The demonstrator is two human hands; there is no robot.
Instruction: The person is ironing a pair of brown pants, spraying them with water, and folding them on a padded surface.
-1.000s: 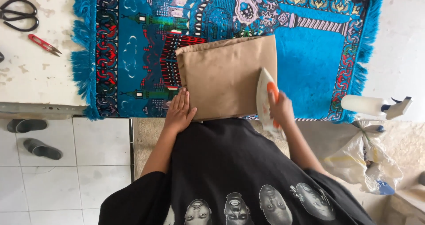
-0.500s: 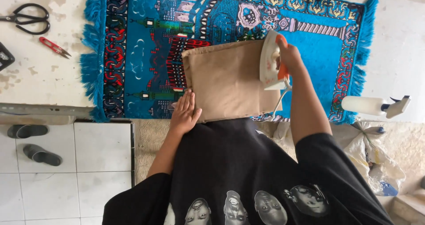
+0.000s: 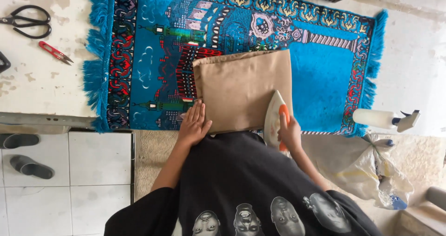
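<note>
While the blue rug (image 3: 320,68) pads our table, the folded tan cloth (image 3: 244,89) lies flat on its middle. Our iron (image 3: 275,117) has slid back from the far corner to the near edge, so pressing continues: right hand (image 3: 290,134) wraps its handle, left hand (image 3: 194,124) lies flat, fingers together, pinning the cloth's near-left corner.

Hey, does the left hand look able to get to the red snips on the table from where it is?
Probably yes. The left hand lies flat on the tan cloth, holding nothing, and only flat blue rug lies between it and the red snips.
</note>
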